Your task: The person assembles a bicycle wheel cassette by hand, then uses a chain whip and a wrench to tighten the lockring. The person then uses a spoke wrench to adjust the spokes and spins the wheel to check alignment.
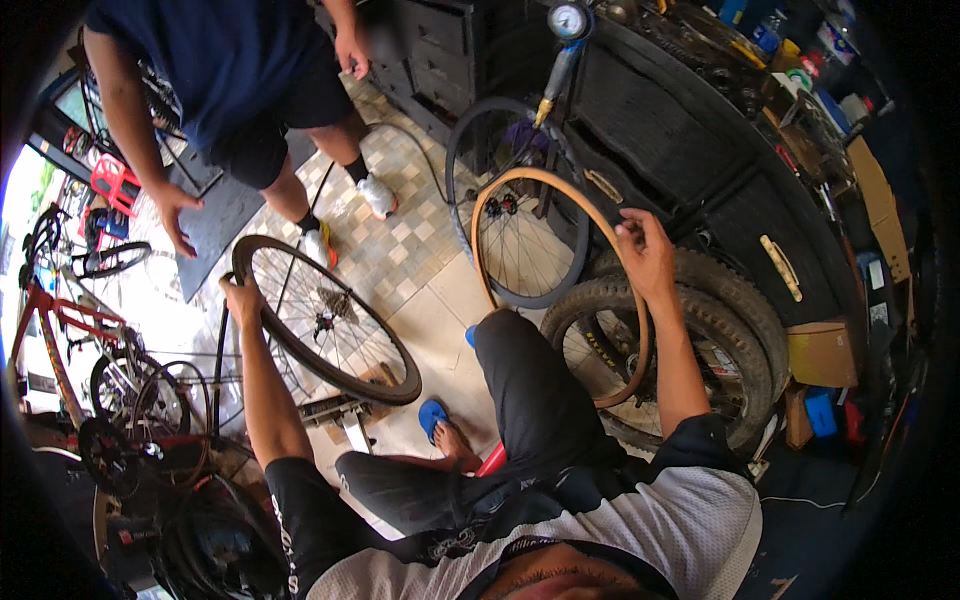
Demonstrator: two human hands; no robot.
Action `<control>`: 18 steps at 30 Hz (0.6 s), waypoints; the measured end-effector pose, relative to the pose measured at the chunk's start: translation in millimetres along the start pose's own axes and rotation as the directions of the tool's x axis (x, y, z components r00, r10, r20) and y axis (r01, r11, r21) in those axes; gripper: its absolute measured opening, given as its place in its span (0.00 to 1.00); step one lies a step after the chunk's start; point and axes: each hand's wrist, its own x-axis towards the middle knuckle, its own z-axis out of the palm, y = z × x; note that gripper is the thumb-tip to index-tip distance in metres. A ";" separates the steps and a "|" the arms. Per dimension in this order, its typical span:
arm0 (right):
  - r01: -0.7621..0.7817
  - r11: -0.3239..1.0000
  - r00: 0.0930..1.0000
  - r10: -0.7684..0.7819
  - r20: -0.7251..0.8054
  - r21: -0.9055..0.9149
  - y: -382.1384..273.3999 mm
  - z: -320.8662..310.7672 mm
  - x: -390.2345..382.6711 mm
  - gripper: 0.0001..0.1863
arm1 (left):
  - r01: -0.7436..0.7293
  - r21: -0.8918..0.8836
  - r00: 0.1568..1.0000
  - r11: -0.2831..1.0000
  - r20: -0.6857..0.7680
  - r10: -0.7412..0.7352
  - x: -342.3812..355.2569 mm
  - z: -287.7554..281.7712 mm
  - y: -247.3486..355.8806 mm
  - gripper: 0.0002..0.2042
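My left hand [242,300] is closed around the edge of a rear bicycle wheel [325,322], which leans tilted in front of me on the left. A cassette of sprockets [338,302] shows at its hub. On the right, my right hand [646,250] pinches the side of a loose bicycle tyre [532,174] with a tan sidewall. This tyre rises as a long loop beside my knee, and part of its lower left side is hidden behind my leg.
A person [240,80] in dark clothes stands ahead on the left. A floor pump [560,70] and a thin-tyred wheel [455,165] stand by a black cabinet [660,120]. Knobbly-tyred wheels [745,320] lean at right. A red bicycle [60,320] stands far left.
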 end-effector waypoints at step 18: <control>0.051 0.988 0.996 -0.039 -0.080 0.145 15.9 159.2 273.0 0.27 | -0.288 -0.152 0.958 0.946 -0.055 0.282 -175.7 -37.6 -7.9 0.40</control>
